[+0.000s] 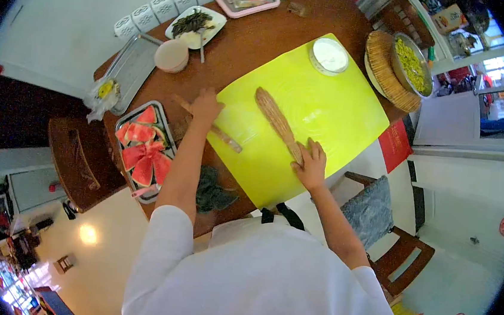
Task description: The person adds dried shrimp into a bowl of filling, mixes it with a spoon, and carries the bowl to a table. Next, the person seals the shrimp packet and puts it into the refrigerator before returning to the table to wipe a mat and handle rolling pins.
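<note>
A long brown strip of dough (pixel 276 116) lies slantwise on the yellow mat (pixel 345 115), wider at its far end. My right hand (pixel 311 166) rests at the near end of the dough, its fingers stretched out and apart, touching it. Over the mat's left edge, my left hand (pixel 207 107) is closed around a wooden rolling pin (pixel 226 139), which sticks out on both sides of the hand. At the far corner of the mat stands a round bowl of white powder (pixel 330 55).
Left of my arm sits a tray of watermelon slices (pixel 145 148), near a dark cloth (pixel 216 193). A pink-brown bowl (pixel 171 55), a plate of dark greens (pixel 197 25) and a pink-rimmed tray (pixel 247 7) stand at the back. A metal bowl of chopped yellow-green food (pixel 411 63) is at right.
</note>
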`<action>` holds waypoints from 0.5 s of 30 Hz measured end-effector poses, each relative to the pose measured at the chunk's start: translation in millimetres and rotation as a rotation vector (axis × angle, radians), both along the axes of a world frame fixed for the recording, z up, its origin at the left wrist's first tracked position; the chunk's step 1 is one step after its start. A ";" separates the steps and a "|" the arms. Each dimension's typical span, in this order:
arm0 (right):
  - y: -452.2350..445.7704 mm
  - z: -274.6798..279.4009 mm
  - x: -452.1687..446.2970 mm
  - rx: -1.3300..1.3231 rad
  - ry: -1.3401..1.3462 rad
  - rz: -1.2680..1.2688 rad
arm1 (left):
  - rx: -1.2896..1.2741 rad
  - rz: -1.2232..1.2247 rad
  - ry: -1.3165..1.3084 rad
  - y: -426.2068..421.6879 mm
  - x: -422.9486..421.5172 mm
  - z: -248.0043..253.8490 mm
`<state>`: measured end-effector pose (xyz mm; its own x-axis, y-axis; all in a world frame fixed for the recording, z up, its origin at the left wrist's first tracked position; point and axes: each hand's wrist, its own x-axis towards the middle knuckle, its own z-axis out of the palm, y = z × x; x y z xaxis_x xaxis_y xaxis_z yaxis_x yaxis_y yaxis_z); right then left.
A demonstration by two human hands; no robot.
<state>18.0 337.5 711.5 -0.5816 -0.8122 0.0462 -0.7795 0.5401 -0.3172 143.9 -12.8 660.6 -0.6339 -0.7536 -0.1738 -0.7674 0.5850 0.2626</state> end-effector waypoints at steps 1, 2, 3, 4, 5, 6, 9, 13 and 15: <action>-0.9 3.4 -1.6 0.077 -0.010 -0.013 | -0.002 -0.012 0.002 2.3 1.4 10.8; -1.9 5.4 -3.5 0.152 -0.021 -0.027 | 0.008 0.008 0.042 3.9 4.4 22.7; -2.3 4.5 -6.2 0.147 -0.018 -0.037 | 0.011 0.013 0.065 2.1 2.2 26.7; -0.5 1.5 -7.8 0.154 -0.056 -0.032 | 0.014 0.019 0.087 0.3 0.0 30.7; -0.5 -0.4 -9.6 0.161 -0.095 -0.026 | 0.005 0.009 0.071 -3.6 -3.9 27.1; -0.7 -0.8 -10.5 0.161 -0.093 -0.035 | -0.002 0.002 0.054 -5.4 -6.3 23.0; -5.5 -3.3 -12.9 0.185 -0.099 -0.023 | -0.012 0.063 0.045 -8.4 -8.4 14.0; -13.4 -6.2 -15.2 0.174 -0.080 -0.015 | -0.047 0.105 0.075 -8.0 -11.8 19.0; -19.4 -5.4 -15.7 0.175 -0.070 -0.018 | -0.058 0.069 0.147 -11.9 -9.8 25.4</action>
<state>2.4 318.1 706.0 -0.5926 -0.7939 -0.1365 -0.7487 0.6053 -0.2702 134.2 -24.7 686.0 -0.5957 -0.8023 -0.0375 -0.7620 0.5498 0.3423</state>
